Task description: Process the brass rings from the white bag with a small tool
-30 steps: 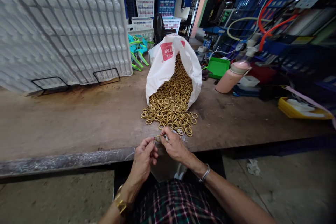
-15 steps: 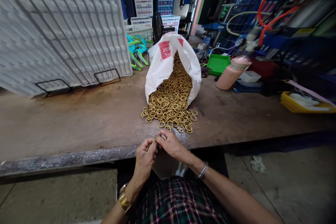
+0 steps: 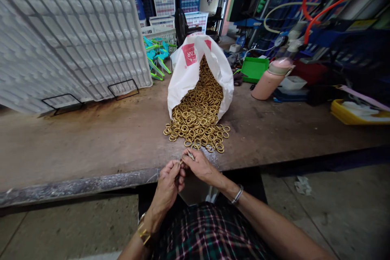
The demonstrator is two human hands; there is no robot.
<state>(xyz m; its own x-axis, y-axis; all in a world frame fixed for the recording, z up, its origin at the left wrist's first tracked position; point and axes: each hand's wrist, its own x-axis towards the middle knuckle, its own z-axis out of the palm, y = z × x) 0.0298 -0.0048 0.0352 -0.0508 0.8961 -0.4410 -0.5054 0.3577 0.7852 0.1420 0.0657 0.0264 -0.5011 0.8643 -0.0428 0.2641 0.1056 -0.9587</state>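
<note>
My left hand [image 3: 169, 180] is closed, thumb against fingers, on what looks like a brass ring [image 3: 181, 163], mostly hidden by the fingertips. Against it rests my right hand [image 3: 202, 166], closed around a small pointed metal tool [image 3: 191, 155] whose tip shows above the index finger; its exact kind I cannot make out. Both hands meet just over the front edge of the table. Beyond them, a heap of brass rings [image 3: 195, 120] spills from a white plastic bag [image 3: 183, 83] lying on its side.
White ribbed trays [image 3: 76, 28] stand upright at the left in black wire holders [image 3: 123, 87]. A pink bottle [image 3: 268, 83], a green tray [image 3: 254, 69] and a yellow tray [image 3: 344, 113] sit to the right. The wooden table [image 3: 91, 142] ends at a worn front edge.
My hands stay together at nearly the same place. The left fingers have shifted slightly around the ring, and a bit more of the tool's tip shows. The view has tilted slightly.
</note>
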